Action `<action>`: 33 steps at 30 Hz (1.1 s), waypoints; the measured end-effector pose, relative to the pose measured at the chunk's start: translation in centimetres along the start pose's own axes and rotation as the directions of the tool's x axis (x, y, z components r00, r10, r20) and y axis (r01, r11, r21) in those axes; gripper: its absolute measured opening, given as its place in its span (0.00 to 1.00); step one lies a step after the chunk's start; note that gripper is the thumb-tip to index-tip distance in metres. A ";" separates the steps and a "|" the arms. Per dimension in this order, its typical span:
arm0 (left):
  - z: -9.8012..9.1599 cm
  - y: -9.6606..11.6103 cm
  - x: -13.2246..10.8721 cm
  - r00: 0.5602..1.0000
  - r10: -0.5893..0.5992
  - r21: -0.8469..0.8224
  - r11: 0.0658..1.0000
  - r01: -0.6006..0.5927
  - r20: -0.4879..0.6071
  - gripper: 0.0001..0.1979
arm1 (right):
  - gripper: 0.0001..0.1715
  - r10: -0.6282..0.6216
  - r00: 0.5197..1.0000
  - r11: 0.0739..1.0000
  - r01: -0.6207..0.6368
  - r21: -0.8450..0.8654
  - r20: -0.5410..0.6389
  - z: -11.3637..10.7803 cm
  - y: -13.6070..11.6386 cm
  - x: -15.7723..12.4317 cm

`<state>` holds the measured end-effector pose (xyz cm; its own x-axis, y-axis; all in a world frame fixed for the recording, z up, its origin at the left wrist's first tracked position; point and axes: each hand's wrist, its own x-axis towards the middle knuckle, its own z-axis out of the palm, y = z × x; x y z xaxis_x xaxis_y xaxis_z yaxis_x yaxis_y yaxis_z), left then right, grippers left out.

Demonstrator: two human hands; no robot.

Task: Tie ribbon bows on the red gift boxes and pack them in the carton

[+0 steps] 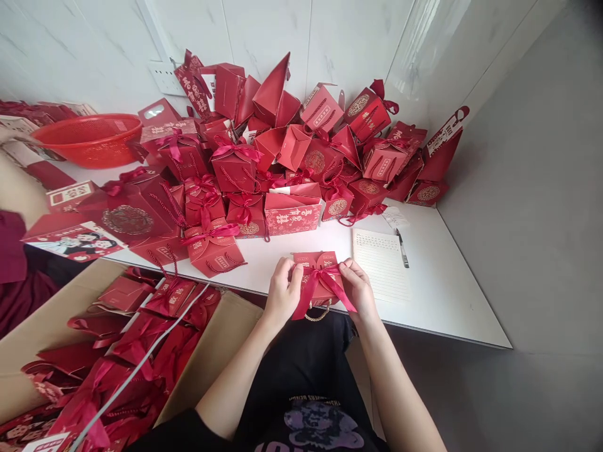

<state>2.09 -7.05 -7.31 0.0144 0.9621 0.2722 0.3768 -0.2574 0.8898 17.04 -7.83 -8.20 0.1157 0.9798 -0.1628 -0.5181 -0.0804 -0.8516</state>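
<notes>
A small red gift box (312, 258) with gold print and a twisted gold cord handle (317, 316) sits at the front edge of the white table. Across its top runs a dark pink satin ribbon (325, 278), tied in a bow with tails hanging down its front. On the left side, my left hand (282, 287) pinches the bow between thumb and fingers. My right hand (360, 287) pinches the ribbon on the opposite side. Both hands touch the box's sides, and the fingertips partly cover the loops.
Behind lies a heap of red gift boxes (292, 210). An open notebook (381, 267) and pen (402, 248) are at right. Left stand a red plastic basket (89, 157) and a cardboard carton (235, 314) full of red boxes, a pale cord (141, 364) crossing it. Another person's arm (16, 176) shows far left.
</notes>
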 end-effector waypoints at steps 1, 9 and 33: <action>0.0 0.0 0.0 1.000 -0.006 -0.009 1.000 0.006 0.001 0.12 | 0.20 0.017 1.000 1.000 -0.017 0.022 -0.009 0.1 0.0 0.0; 0.2 0.4 0.1 0.990 -0.142 -0.139 0.980 0.144 0.023 0.14 | 0.20 0.034 0.999 0.962 -0.035 -0.271 -0.010 -1.1 -1.2 0.4; -0.8 2.5 1.4 0.954 0.257 0.156 0.947 -0.280 0.156 0.08 | 0.10 -0.497 0.443 -0.107 0.822 -0.559 0.746 0.7 0.0 -4.4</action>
<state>2.33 -6.41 -4.37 0.2545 0.8657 0.4310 0.4972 -0.4994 0.7095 15.90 -12.03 -7.12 -0.3237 0.6101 0.7232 0.6245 0.7120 -0.3211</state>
